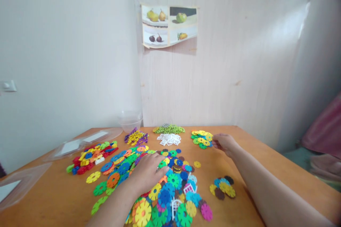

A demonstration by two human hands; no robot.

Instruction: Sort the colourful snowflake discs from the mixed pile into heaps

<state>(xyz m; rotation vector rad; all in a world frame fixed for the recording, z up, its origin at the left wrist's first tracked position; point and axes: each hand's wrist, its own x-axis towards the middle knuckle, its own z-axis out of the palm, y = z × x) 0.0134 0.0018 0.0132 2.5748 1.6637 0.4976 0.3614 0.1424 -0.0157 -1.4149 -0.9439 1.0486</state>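
Note:
My left hand [150,171] lies palm down on a large heap of coloured notched plastic discs [143,212]. Its thumb stands apart from the fingers, and a green disc [162,164] shows in the gap. At the far right, my right hand [224,143] reaches the edge of a small pile of yellow, green and blue notched discs [201,138]. Its fingers are bent together against the pile, and whatever they hold is hidden. Nearer me on the right sits a little group of smaller discs [223,188], yellow, blue and brown.
Red, yellow and blue blocks [89,157] lie at left. Purple and yellow pieces [136,137], white lattice pieces [168,139] and light green pieces [170,129] are along the back, beside a clear plastic tub [130,120]. Clear bags [23,180] lie on the table's left side.

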